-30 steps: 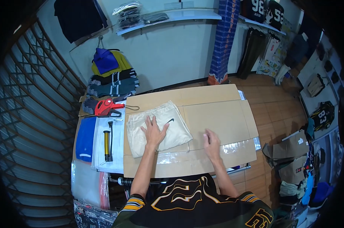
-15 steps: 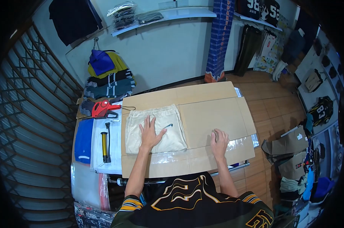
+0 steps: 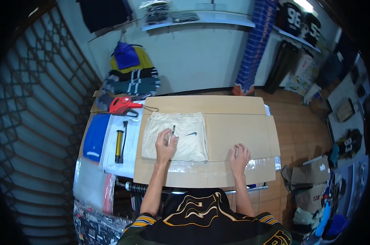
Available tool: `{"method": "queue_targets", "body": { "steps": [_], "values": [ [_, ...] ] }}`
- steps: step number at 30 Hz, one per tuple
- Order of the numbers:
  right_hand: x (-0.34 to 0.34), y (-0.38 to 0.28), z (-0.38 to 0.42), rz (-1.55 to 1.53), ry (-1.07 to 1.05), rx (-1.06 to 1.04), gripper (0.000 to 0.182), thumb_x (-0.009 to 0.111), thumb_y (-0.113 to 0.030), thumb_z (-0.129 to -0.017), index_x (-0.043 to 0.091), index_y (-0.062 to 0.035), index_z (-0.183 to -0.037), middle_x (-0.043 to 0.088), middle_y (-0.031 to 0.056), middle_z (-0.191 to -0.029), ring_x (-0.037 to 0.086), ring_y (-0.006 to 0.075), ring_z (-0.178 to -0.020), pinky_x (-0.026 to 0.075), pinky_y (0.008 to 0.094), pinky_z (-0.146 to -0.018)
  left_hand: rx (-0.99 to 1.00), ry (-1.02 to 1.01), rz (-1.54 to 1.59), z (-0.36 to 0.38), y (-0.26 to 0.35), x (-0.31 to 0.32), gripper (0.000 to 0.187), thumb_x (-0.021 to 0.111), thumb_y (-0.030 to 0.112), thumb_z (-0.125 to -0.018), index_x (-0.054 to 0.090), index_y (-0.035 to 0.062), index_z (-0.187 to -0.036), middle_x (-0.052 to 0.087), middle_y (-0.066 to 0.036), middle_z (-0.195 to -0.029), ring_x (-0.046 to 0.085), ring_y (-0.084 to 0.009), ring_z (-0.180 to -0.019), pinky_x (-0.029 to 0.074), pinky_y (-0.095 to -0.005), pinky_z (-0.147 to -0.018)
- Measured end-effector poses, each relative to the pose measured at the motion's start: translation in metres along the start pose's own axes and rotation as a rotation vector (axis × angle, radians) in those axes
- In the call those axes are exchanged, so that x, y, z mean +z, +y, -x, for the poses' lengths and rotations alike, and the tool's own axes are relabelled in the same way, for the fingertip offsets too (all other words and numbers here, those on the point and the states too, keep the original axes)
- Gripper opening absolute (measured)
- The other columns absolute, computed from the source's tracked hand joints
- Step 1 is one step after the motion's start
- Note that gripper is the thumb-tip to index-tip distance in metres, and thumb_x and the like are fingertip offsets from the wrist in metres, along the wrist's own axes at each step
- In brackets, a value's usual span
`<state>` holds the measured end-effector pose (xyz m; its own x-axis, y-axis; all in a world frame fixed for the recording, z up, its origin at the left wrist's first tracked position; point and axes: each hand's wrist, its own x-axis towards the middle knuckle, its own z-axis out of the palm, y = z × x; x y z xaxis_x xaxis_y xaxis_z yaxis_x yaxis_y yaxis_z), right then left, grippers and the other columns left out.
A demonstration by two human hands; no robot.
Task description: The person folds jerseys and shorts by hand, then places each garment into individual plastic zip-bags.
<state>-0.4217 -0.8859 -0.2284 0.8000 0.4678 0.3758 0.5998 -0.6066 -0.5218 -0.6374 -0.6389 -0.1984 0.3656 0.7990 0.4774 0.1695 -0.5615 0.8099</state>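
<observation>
A folded cream garment (image 3: pixel 188 148) with a gathered waistband and a small dark swoosh lies on the left half of a flat cardboard sheet (image 3: pixel 230 126). My left hand (image 3: pixel 165 148) is over its lower middle, fingers bent and thumb held apart from them. Just beyond those fingertips a small dark strip like a label (image 3: pixel 173 130) shows on the cloth. To the right, my right hand (image 3: pixel 239 158) rests on the bare cardboard near its front fold, fingers loosely curled and nothing seen in them.
Left of the cardboard lie a red-and-black tape dispenser (image 3: pixel 123 106), a yellow hand pump (image 3: pixel 118 146) and a blue folded item (image 3: pixel 96 136). Folded clothes (image 3: pixel 132 83) are piled behind. A patterned pillar (image 3: pixel 254 49) stands at the back; cardboard boxes (image 3: pixel 309 173) sit on the floor right.
My left hand has drawn back from lying flat on the garment, its fingers now bent, and the dark strip shows. My right hand stays on the cardboard. The camera view has shifted.
</observation>
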Motion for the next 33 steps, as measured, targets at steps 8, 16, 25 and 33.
{"method": "queue_targets", "body": {
  "steps": [8,16,25,33],
  "values": [
    [0.027,-0.016,-0.010,0.171,-0.189,-0.124,0.044,0.060,-0.030,-0.094,0.055,-0.0135,-0.135,0.046,0.0117,-0.147,0.037,0.0335,-0.138,0.027,0.0561,-0.111,-0.283,0.465,-0.323,0.098,-0.009,-0.106,0.023,0.068,0.011,-0.090,0.066,-0.0034,-0.108,0.068,-0.016,-0.105,0.065,-0.0294,-0.102,0.049,-0.0380,-0.092],
    [0.062,-0.028,-0.045,0.291,-0.238,-0.197,0.050,0.053,-0.035,-0.098,0.046,-0.0163,-0.144,0.037,0.0109,-0.156,0.030,0.0343,-0.144,0.022,0.0616,-0.113,-0.620,0.806,-0.748,0.156,-0.072,-0.219,0.032,0.070,0.012,-0.085,0.064,0.0028,-0.115,0.064,-0.017,-0.116,0.058,-0.0353,-0.114,0.043,-0.0479,-0.100],
    [0.063,-0.036,-0.049,0.316,-0.251,-0.187,0.052,0.051,-0.038,-0.099,0.045,-0.0150,-0.145,0.037,0.0112,-0.156,0.031,0.0354,-0.144,0.022,0.0618,-0.113,-0.889,0.855,-0.980,0.201,-0.121,-0.270,0.031,0.072,0.014,-0.084,0.070,0.0115,-0.114,0.066,-0.007,-0.121,0.057,-0.0323,-0.117,0.042,-0.0516,-0.098],
    [0.062,-0.037,-0.049,0.305,-0.239,-0.184,0.051,0.052,-0.037,-0.099,0.046,-0.0141,-0.144,0.039,0.0122,-0.155,0.031,0.0354,-0.144,0.022,0.0604,-0.113,-0.811,0.947,-0.885,0.209,-0.133,-0.278,0.012,0.073,0.015,-0.086,0.076,0.0099,-0.096,0.072,-0.004,-0.105,0.062,-0.0321,-0.100,0.046,-0.0469,-0.090]
  ]
}}
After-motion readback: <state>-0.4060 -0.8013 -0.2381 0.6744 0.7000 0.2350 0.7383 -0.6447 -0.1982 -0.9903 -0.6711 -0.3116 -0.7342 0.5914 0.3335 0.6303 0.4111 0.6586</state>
